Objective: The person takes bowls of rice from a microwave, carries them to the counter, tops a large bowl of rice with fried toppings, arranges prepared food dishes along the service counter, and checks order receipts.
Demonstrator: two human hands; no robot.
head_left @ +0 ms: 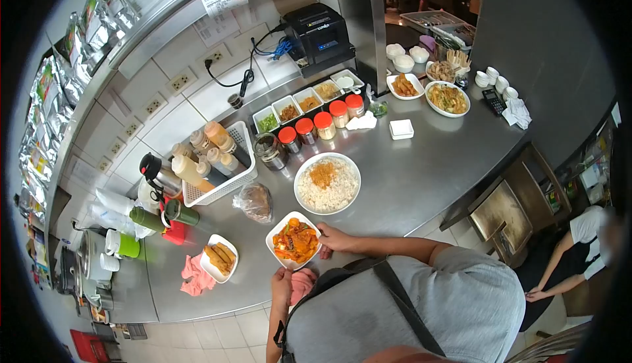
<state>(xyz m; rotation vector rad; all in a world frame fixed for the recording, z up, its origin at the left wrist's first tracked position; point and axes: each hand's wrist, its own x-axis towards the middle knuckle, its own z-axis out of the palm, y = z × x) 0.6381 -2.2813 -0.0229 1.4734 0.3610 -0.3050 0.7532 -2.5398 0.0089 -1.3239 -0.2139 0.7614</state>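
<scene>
A white square bowl (270,239) of glossy orange-red saucy food stands at the steel counter's front edge. My right hand (334,238) grips its right rim, with the fingers partly hidden. At the bowl's lower edge, my left hand (282,285) pinches the rim. A pink cloth (303,285) lies beside my left hand. Just behind the bowl sits a large round bowl of rice (329,188) with a brown-orange topping. To the left are a tied plastic bag (253,202) with brown contents and a white dish of golden fried rolls (220,259).
A white basket of sauce bottles (224,188) stands behind, near red-lidded jars (305,129) and topping trays (288,109). Filled dishes (448,98) and a calculator (492,102) are at the far right. Another person (573,258) sits beyond a wooden chair (501,218).
</scene>
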